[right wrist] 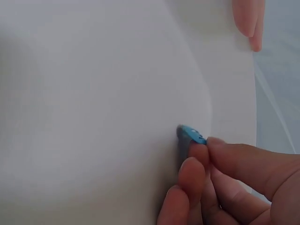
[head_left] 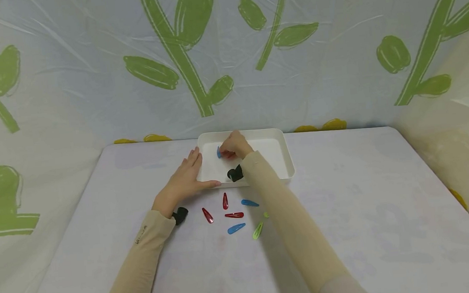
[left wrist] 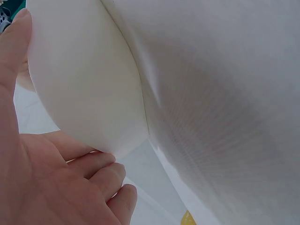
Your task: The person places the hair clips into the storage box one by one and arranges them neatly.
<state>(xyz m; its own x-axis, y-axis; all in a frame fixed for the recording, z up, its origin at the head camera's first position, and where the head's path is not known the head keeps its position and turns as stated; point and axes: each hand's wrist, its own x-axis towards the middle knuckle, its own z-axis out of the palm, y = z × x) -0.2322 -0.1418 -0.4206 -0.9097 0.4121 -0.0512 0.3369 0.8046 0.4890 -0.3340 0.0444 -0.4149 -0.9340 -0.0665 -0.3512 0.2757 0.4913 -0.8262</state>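
Observation:
My right hand (head_left: pixel 236 145) reaches over the white tray (head_left: pixel 275 177) and pinches a blue snap hair clip (right wrist: pixel 192 134) between thumb and fingertips, above the tray floor near its left end. At the tray's left front corner, my left hand (head_left: pixel 183 179) rests with fingers spread along the left wall and the thumb by the front rim. In the left wrist view, its fingertips (left wrist: pixel 104 161) touch the outside of the tray. On the table in front lie red hair clips (head_left: pixel 234 215), blue hair clips (head_left: pixel 236 228) and a green hair clip (head_left: pixel 257 231).
A second green clip (head_left: pixel 266 215) is partly covered by the right sleeve (head_left: pixel 295 220). The white table (head_left: pixel 369 200) meets a hanging sheet (head_left: pixel 98 74) printed with plants behind the tray. Black wrist cameras (head_left: pixel 180 215) sit under the forearms.

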